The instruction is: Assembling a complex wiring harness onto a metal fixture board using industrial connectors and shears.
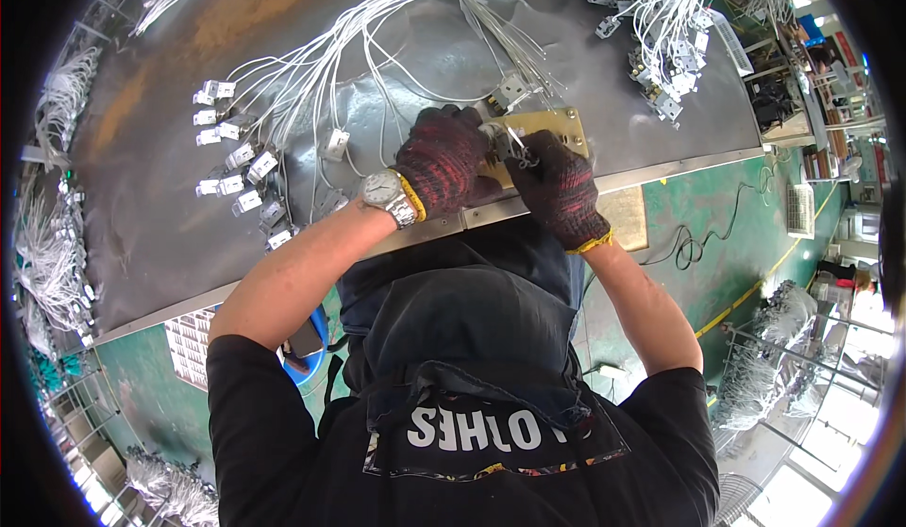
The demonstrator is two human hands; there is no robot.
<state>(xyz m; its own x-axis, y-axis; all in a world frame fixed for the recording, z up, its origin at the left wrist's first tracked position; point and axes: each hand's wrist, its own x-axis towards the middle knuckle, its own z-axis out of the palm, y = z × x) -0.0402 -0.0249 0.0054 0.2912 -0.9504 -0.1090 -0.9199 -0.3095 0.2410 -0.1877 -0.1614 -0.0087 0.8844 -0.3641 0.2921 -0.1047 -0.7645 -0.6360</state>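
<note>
Dark knitted gloves with red flecks cover both hands. The left hand [442,157] is curled shut around a small metal connector part [493,134], and the right hand [557,185] pinches a thin metal tool [520,146] whose long axis runs up-left toward that part. Both work over a brass-coloured plate [557,129] at the near edge of the grey workbench [160,206]. White wire harnesses [311,74] with white plugs [226,159] fan out to the left; another bundle [661,17] lies upper right
</note>
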